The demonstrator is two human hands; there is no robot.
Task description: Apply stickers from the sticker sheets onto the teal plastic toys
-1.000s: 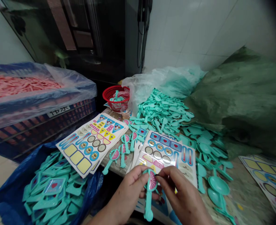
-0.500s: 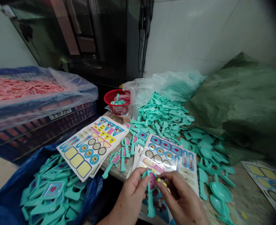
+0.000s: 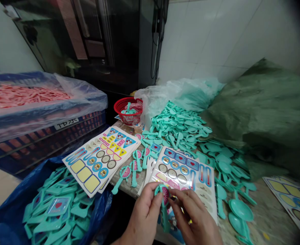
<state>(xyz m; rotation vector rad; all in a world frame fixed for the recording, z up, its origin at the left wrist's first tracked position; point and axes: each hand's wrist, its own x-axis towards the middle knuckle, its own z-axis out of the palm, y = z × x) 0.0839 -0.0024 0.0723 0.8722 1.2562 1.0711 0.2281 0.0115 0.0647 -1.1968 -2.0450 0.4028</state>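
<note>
On a cluttered counter (image 3: pixel 269 217) below a white tiled wall (image 3: pixel 203 41), the left hand (image 3: pixel 145 212) grips a turquoise plastic toy paddle (image 3: pixel 164 207) above sticker sheets (image 3: pixel 180 170), the right hand (image 3: pixel 193 214) pinching its pink-stickered disc; loose turquoise pieces (image 3: pixel 178 127) lie behind, near a red basket (image 3: pixel 128 110)

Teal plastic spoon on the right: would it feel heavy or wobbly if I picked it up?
The teal plastic spoon looks thin, so probably light. Its rounded bowl may rock if pushed; its slim handle might bend slightly.
</note>
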